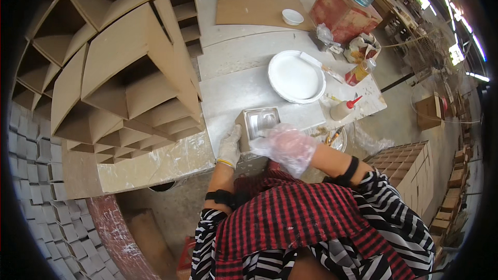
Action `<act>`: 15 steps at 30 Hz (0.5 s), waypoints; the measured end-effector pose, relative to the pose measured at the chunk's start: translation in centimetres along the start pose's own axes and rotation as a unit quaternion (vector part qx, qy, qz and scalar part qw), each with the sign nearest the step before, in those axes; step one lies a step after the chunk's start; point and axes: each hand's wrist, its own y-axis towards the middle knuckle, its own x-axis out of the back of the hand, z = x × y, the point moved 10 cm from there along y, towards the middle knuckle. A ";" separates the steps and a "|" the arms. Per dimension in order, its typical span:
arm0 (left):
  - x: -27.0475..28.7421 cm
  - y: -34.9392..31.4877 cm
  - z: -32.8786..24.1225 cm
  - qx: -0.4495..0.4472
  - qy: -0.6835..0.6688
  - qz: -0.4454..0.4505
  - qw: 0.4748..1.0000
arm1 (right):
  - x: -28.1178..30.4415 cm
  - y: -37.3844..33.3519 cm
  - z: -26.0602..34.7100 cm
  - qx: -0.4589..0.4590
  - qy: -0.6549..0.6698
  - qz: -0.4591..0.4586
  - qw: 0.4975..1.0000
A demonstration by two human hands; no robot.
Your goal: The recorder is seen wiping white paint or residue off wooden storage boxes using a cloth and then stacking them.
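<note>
A person is looking down at a glue-smeared worktable. A small open square box with a silvery lining is sitting at the table's near edge. The left hand, in a white cloth glove, is pressing flat against the box's left wall, fingers together. The right hand, in a clear plastic glove, is resting on the box's near right rim, fingers curled loosely. Just beyond lie a white plate and a glue bottle with a red nozzle. Folded cardboard boxes are stacking up on the left.
</note>
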 end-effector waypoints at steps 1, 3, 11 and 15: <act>-0.9 -0.4 -0.3 0.000 -0.001 0.002 1.000 | -1.4 -1.7 -1.7 0.008 -0.023 -0.003 1.000; -1.3 -1.1 -0.5 0.022 0.009 -0.023 0.999 | -0.9 -3.4 -3.5 -0.040 -0.050 0.046 0.997; -1.5 -1.2 -1.1 -0.003 0.008 -0.011 1.000 | 3.3 -2.0 -4.0 0.016 -0.105 -0.063 0.992; -2.0 -1.3 -1.4 -0.019 0.014 -0.009 1.000 | 2.6 1.0 -5.1 -0.036 -0.109 -0.070 0.991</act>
